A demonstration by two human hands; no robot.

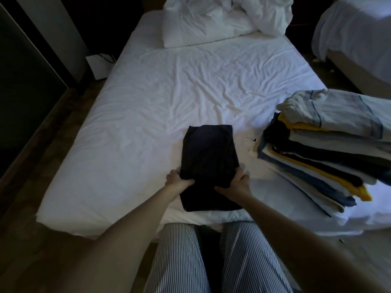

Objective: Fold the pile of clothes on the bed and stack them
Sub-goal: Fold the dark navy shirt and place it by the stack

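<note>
A dark navy garment [208, 159], folded into a narrow rectangle, lies on the white bed sheet [148, 106] near the foot of the bed. My left hand [178, 179] grips its left edge, thumb on top and fingers tucked beneath. On the opposite edge my right hand [237, 183] holds it the same way. To the right, a tall stack of folded clothes [321, 151] in white, yellow, blue and black leans on the bed's corner, a pale striped piece on top.
A pillow and bunched white duvet [222, 20] lie at the head of the bed. A second bed [357, 37] stands at the far right. Dark floor and a wall run along the left. My striped trouser legs [211, 259] touch the bed's foot.
</note>
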